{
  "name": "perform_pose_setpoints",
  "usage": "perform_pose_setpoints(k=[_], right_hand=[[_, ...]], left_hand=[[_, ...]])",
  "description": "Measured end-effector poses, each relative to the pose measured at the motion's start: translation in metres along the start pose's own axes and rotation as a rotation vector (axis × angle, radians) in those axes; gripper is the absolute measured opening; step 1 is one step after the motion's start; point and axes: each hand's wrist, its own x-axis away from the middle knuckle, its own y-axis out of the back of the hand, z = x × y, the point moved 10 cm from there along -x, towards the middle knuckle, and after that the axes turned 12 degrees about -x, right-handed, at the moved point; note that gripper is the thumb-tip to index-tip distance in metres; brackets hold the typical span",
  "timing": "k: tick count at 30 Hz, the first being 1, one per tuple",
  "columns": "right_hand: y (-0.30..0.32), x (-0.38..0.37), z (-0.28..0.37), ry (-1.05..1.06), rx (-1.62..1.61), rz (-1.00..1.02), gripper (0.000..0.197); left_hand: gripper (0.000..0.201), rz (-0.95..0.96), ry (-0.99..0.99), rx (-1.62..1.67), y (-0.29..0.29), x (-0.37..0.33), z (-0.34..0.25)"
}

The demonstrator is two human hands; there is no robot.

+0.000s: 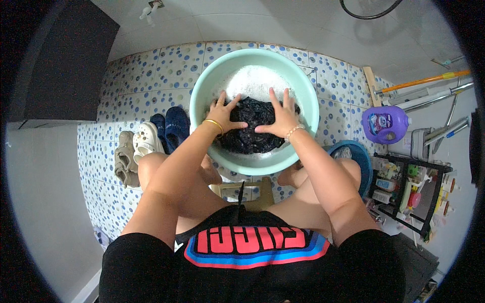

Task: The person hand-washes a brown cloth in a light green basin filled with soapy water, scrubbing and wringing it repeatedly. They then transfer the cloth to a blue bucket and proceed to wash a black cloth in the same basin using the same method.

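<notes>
A large mint-green basin [199, 86] stands on the floor before my knees. White suds [255, 78] float along its far side. Black wet cloth [252, 118] lies bunched in the middle of it, its exact kind not clear. My left hand [222, 115], with a gold bangle at the wrist, rests spread on the cloth's left part. On the right part lies my right hand [279, 117], a beaded bracelet at its wrist, fingers apart and thumb toward the left one. Neither hand grips the cloth. Suds and cloth hide the basin's bottom.
Navy slippers [177, 126], white clogs [147, 139] and beige shoes [126, 159] line the floor at left. To the right are a purple detergent jug [386, 124], a blue bucket [362, 160], a black rack [404, 194] of bottles and an orange pole [424, 81]. A dark cabinet [70, 60] hangs far left.
</notes>
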Motion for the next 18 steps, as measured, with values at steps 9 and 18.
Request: perform_pose_setpoints(k=[9,18], right_hand=[[-0.060,-0.044,-0.037,-0.231,0.126,0.188,0.053],[-0.088,-0.106,-0.099,-0.358,-0.508,-0.095,0.041]], left_hand=[[0.066,0.380,0.113,-0.047,-0.054,-0.044,0.001],[0.037,0.207,0.196,0.357,-0.172,-0.125,0.033]])
